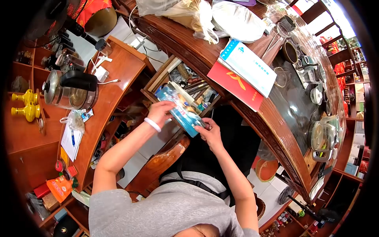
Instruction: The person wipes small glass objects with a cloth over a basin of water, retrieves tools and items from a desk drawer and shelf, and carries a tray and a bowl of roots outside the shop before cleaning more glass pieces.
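Between my two hands is a flat blue packet with a colourful print, tilted and slightly blurred; whether it is a booklet or a thin box I cannot tell. My left hand, with a white bangle on its wrist, grips the packet's left edge. At its lower right corner, my right hand pinches it between thumb and fingers. Just beyond the packet, an open drawer holds pens, small bottles and other small items. The packet's upper end overlaps the drawer's near part and hides some of its contents.
Right of the drawer, a red booklet lies under blue-and-white booklets on the dark wooden table. Glass teaware and a tea tray stand farther right. A glass kettle and notepad rest on the left side table.
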The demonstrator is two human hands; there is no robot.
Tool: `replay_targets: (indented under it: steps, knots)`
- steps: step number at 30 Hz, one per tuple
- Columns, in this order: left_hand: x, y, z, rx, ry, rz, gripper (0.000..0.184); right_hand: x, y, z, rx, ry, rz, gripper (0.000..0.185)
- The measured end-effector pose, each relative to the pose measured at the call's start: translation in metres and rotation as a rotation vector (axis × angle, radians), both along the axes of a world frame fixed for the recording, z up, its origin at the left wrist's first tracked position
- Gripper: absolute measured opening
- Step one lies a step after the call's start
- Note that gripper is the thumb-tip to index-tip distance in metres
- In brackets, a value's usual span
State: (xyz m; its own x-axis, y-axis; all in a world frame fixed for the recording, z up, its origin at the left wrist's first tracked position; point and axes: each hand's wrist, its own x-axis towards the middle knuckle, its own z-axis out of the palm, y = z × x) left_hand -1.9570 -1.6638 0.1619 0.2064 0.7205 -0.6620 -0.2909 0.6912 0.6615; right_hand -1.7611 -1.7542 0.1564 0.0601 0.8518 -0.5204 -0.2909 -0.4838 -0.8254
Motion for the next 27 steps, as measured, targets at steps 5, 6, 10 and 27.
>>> replay_targets:
  steps: [5, 6, 10, 27]
  knots:
    - [-0.01, 0.01, -0.026, 0.004, -0.014, 0.068, 0.011, -0.009, 0.011, -0.011, -0.138, 0.027, -0.035, 0.044]
    - [-0.009, 0.012, -0.03, -0.007, -0.027, 0.079, 0.011, -0.009, 0.013, -0.013, -0.139, 0.024, -0.037, 0.044]
    - [0.003, 0.022, -0.043, -0.029, -0.03, 0.065, 0.011, -0.007, 0.019, -0.032, -0.125, -0.097, -0.085, 0.035]
    - [0.037, 0.07, -0.058, -0.013, -0.186, 0.157, 0.013, 0.046, -0.058, -0.019, -0.068, -0.234, -0.24, 0.015]
